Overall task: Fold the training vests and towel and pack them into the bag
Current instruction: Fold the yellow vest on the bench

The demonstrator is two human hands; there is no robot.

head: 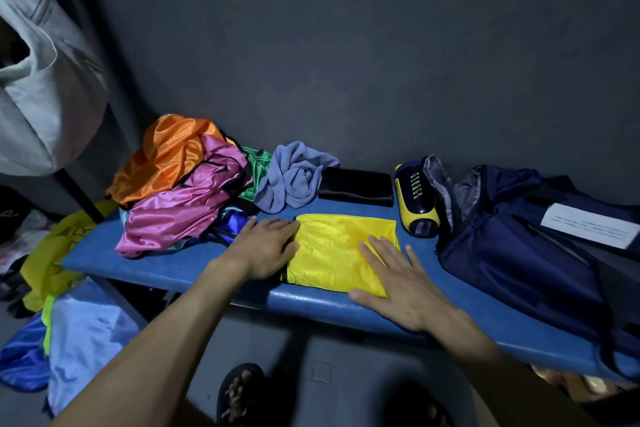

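We've got both palms flat, fingers spread: right hand (398, 282) and left hand (265, 246) pressing the yellow vest (334, 250), folded on the bench (166, 267). Beyond, the vest pile (180, 184) and towel (294, 177) wait unfolded; the bag (512, 236), far right, looks unpacked.

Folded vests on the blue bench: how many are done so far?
1: the yellow vest, flat under both hands at the front edge of the blue bench. The pile at its left end is still crumpled; a folded one could be hidden beneath it.
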